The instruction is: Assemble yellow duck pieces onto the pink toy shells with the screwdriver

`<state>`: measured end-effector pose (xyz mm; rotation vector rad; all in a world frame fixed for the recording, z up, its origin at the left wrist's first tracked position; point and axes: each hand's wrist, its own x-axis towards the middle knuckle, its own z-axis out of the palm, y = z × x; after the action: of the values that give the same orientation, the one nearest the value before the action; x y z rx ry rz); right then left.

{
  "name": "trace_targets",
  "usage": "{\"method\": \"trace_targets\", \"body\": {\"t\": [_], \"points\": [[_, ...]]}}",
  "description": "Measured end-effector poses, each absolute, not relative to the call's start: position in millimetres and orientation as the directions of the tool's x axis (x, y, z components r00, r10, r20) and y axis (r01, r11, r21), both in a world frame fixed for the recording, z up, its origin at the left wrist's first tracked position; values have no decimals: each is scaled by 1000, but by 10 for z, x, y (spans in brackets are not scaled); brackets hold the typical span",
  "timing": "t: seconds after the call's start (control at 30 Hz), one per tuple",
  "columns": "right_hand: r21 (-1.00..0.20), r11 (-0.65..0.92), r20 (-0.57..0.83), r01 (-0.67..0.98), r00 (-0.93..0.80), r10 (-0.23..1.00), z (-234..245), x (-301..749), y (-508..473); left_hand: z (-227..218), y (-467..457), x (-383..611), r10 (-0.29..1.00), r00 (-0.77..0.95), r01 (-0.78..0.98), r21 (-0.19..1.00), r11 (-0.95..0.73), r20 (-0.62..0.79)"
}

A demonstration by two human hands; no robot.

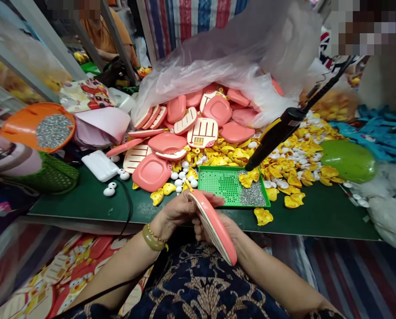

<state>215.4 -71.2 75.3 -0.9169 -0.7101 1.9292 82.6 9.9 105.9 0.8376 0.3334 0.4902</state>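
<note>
Just above my lap I hold a pink and cream plastic shell (pixel 214 228), tilted on its edge, its slotted cream side facing left. My left hand (pixel 181 206) grips its upper end, where a small yellow piece sticks out. My right hand (pixel 223 226) is wrapped round its far side, partly hidden behind it. Beyond my hands lies a green perforated tray (pixel 214 184) with small silver screws (pixel 253 193) and a yellow piece (pixel 247 178) in its right part. The tip of a hanging black electric screwdriver (pixel 267 137) is over the tray.
More pink and cream shells (pixel 151 173) are heaped behind, under a clear plastic bag (pixel 238 57). Yellow parts (pixel 284 164) and white eye pieces (pixel 109 190) lie about. An orange bowl (pixel 8 128) of screws stands left, a green bowl (pixel 349 161) right. Another person (pixel 108 35) sits beyond.
</note>
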Motion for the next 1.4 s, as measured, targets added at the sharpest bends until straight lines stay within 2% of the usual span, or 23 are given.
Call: {"method": "trace_targets", "body": {"t": [0.07, 0.13, 0.17, 0.2, 0.23, 0.3, 0.37, 0.47, 0.57, 0.67, 0.73, 0.77, 0.83, 0.9, 0.97, 1.03, 1.13, 1.23, 1.33, 1.4], "points": [[-905, -357, -313, -230, -210, 926, 781, 2423, -669, 1104, 118, 765, 612, 780, -331, 745, 580, -130], [-975, -183, -162, 129, 154, 975, 811, 2834, -598, 1139, 140, 686, 633, 738, -265, 763, 590, -233], [-943, -162, -45, 289, 373, 927, 815, 3052, -552, 1150, 145, 653, 622, 723, -192, 778, 598, -300], [-871, -242, 37, 428, 549, 835, 811, 3255, -501, 1156, 143, 630, 605, 708, -107, 792, 601, -364], [-748, -373, 68, 548, 623, 779, 798, 3429, -445, 1158, 133, 621, 588, 692, -20, 803, 595, -419], [-480, -542, 96, 690, 655, 750, 753, 3657, -333, 1151, 93, 643, 571, 662, 128, 824, 551, -485], [-295, -573, 100, 764, 621, 777, 704, 3729, -234, 1133, 37, 700, 551, 656, 249, 837, 487, -516], [-237, -566, 84, 790, 597, 798, 661, 3679, -139, 1100, -33, 777, 484, 703, 334, 842, 423, -522], [-269, -555, 37, 787, 584, 811, 656, 3589, -120, 1078, -65, 793, 454, 758, 291, 865, 408, -469], [-297, -502, 70, 812, 543, 837, 656, 3491, -178, 1055, -73, 771, 459, 777, 227, 873, 432, -429], [-390, -438, 159, 810, 528, 834, 659, 3413, -249, 1031, -86, 756, 460, 778, 205, 864, 460, -429], [-480, -387, 216, 787, 534, 818, 666, 3368, -290, 1016, -98, 752, 462, 775, 194, 859, 474, -430], [-717, -241, 272, 654, 581, 767, 705, 3266, -370, 985, -136, 753, 458, 777, 159, 839, 520, -431], [-919, -98, 164, 382, 596, 786, 785, 3144, -431, 962, -185, 769, 433, 798, 106, 805, 583, -418], [-994, -64, -7, 93, 515, 857, 902, 3008, -461, 955, -228, 797, 401, 829, 56, 771, 634, -390], [-996, -83, -91, -37, 408, 909, 1028, 2874, -466, 969, -246, 830, 384, 848, 35, 763, 646, -364], [-997, -72, -65, 13, 290, 955, 1148, 2714, -468, 1033, -204, 874, 382, 849, 51, 777, 627, -364], [-979, -11, 28, 202, 191, 981, 1120, 2624, -505, 1142, -124, 906, 424, 800, 76, 772, 631, -425], [-922, 22, 120, 388, 230, 966, 989, 2584, -541, 1280, -89, 932, 494, 727, 98, 784, 613, -477], [-929, 8, 139, 369, 329, 934, 896, 2576, -540, 1364, -101, 945, 529, 724, 90, 821, 564, -443]]}}
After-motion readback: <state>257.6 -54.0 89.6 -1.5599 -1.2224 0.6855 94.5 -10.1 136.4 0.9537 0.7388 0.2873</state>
